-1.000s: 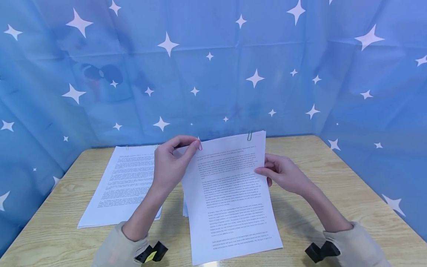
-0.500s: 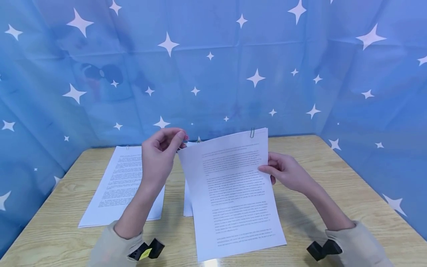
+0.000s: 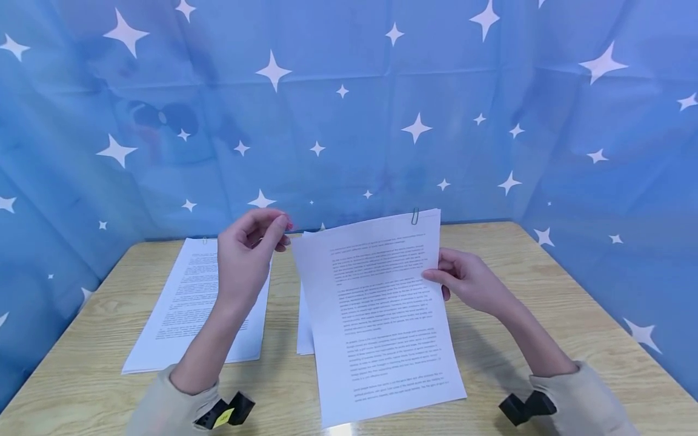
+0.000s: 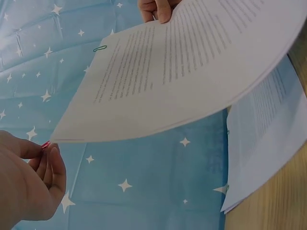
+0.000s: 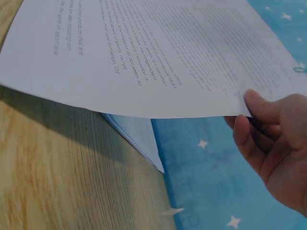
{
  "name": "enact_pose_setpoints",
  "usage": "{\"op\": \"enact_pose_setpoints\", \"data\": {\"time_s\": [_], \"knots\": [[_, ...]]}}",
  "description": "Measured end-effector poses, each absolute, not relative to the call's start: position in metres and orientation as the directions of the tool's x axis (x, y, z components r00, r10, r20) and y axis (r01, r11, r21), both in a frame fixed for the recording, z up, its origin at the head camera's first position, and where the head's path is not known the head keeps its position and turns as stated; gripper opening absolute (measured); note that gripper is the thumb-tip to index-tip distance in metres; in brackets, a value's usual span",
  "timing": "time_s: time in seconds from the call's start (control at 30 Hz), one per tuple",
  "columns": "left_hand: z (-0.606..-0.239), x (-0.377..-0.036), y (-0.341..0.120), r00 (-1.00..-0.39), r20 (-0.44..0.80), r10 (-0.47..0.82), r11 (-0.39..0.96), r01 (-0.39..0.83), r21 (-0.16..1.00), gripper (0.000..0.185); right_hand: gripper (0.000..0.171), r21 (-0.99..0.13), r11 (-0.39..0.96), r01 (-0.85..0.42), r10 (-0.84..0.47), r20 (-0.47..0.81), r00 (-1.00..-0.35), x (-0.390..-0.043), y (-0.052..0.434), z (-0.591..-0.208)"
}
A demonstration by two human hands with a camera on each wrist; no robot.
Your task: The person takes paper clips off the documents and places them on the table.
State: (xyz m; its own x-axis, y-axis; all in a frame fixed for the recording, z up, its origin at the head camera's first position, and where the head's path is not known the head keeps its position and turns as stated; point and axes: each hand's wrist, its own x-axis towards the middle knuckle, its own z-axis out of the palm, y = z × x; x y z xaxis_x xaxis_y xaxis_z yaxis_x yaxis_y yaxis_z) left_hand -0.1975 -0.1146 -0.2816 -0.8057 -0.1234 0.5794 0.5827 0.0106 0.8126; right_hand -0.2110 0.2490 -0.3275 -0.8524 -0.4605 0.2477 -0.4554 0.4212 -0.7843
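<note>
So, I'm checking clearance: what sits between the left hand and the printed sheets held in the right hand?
Only open air over bare table separates the left hand from the held sheets, in the head view.

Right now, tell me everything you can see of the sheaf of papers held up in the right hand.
The sheaf of papers is white printer paper with paragraphs of small black print. A green paper clip sits on its top edge near the right corner. The right hand pinches its right edge and holds it lifted and tilted above the wooden table, bowed in a slight curve. The left hand, pinching a small red clip, is apart from its top left corner. More papers lie beneath it.
</note>
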Motion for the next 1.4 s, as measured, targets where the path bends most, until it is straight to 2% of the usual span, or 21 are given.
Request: {"op": "enact_pose_setpoints", "data": {"time_s": [0.23, 0.5, 0.83, 1.4], "knots": [[-0.291, -0.195, -0.125, -0.831, 0.547, -0.1, 0.059, 0.544, 0.837, 0.01, 0.016, -0.782, 0.42, -0.46, -0.467, 0.249, -0.849, -0.212, 0.25, -0.328], [-0.306, -0.191, -0.14, -0.882, 0.467, -0.069, 0.196, 0.447, 0.873, 0.013, 0.015, -0.783, 0.422, -0.458, -0.464, 0.248, -0.85, -0.211, 0.249, -0.328], [-0.325, -0.184, -0.151, -0.936, 0.35, -0.034, 0.306, 0.323, 0.895, 0.013, 0.014, -0.77, 0.447, -0.455, -0.45, 0.246, -0.858, -0.212, 0.249, -0.328], [-0.356, -0.179, -0.155, -0.977, 0.158, 0.146, 0.488, 0.21, 0.847, 0.006, 0.011, -0.769, 0.445, -0.458, -0.455, 0.247, -0.856, -0.214, 0.25, -0.33]]}}
